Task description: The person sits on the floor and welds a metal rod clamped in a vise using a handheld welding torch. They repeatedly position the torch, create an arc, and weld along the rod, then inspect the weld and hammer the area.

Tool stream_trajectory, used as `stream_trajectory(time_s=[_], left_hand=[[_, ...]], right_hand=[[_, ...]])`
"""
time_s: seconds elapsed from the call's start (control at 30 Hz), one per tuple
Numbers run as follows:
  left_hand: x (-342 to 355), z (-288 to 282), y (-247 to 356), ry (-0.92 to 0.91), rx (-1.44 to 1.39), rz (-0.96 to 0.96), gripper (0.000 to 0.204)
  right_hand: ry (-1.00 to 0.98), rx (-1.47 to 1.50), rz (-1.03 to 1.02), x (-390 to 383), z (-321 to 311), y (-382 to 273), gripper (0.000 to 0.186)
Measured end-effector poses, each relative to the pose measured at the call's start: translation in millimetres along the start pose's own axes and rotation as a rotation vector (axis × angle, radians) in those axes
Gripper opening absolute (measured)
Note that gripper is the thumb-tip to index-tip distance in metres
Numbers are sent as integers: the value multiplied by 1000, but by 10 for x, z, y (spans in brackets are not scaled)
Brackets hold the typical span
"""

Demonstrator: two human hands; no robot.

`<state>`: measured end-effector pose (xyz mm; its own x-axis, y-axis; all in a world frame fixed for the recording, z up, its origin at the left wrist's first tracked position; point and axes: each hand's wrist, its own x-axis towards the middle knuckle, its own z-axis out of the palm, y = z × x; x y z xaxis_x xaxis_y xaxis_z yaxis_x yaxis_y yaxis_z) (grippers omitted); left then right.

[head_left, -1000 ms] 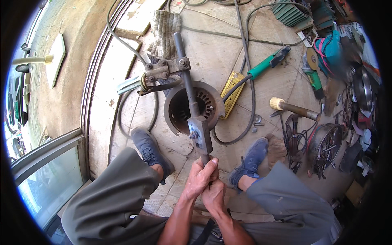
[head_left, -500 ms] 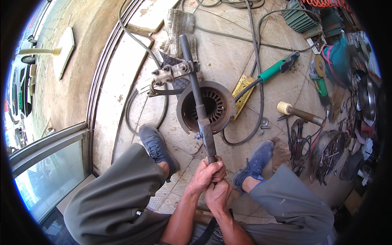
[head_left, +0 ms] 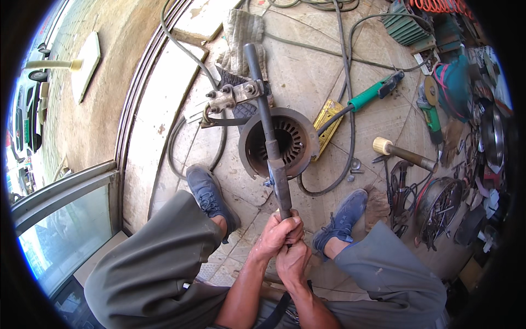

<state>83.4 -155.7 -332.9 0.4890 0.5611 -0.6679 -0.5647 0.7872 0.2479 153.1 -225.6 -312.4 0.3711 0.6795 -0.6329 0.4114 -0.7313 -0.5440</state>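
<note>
While the near end of a long metal bar (head_left: 266,123) is clasped tightly by the left hand (head_left: 273,237), the right hand (head_left: 292,261) is clenched around it just below, the two hands being pressed together at the lower centre of the frame. The bar's lowest end is hidden by the grip. From there the bar is slanted up to the upper centre, and the open mouth of a round metal housing (head_left: 250,159) is crossed by it; whether the two are touching cannot be told. Beside the bar, left of its upper half, a bolted clamp (head_left: 227,98) is seen. Right of the housing, a yellow block (head_left: 330,118) is partly covered by a green-handled tool's cable (head_left: 335,117). At centre right, a mallet (head_left: 410,155) is seen.
</note>
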Motion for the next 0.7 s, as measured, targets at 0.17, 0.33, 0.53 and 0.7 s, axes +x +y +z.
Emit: stream_trajectory(time_s=[0.17,0.33,0.53,0.7], left_hand=[[3,-22,-25,8,11,17,25],[4,7,-26,63,38,15,26],[7,-20,-42,61,86,27,27],[-1,-36,-58,74,98,26,27]], right_hand=[[-9,21,35,11,-9,-23,13],[-11,-5,45,27,-17,-76,13],[-36,6,57,31,-8,-44,17],[-40,-4,72,32,4,-28,21]])
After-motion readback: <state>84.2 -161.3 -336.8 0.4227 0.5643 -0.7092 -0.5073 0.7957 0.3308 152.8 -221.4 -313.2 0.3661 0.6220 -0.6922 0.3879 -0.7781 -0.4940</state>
